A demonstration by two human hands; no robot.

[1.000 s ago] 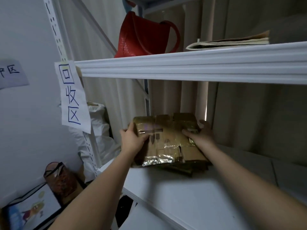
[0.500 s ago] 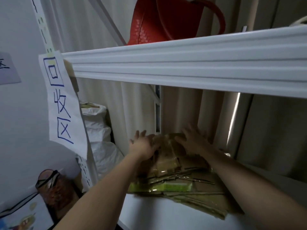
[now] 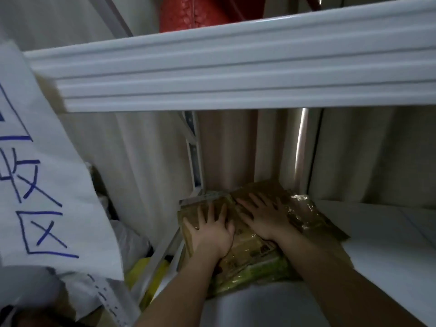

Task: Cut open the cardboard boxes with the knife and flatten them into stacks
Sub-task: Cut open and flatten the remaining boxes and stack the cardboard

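Here, low in the frame's centre, your left hand (image 3: 210,231) and right hand (image 3: 266,218) press flat, fingers spread, gripping nothing, on the flattened cardboard stack (image 3: 257,246) on the white shelf (image 3: 389,251). Stacking step; next, judge whether it lies level.

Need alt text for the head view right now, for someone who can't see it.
Both hands, left hand and right hand, press flat with spread fingers on a stack of flattened cardboard in the back corner of a white shelf. A handwritten paper sign hangs at left, and a red bag sits on the upper shelf.
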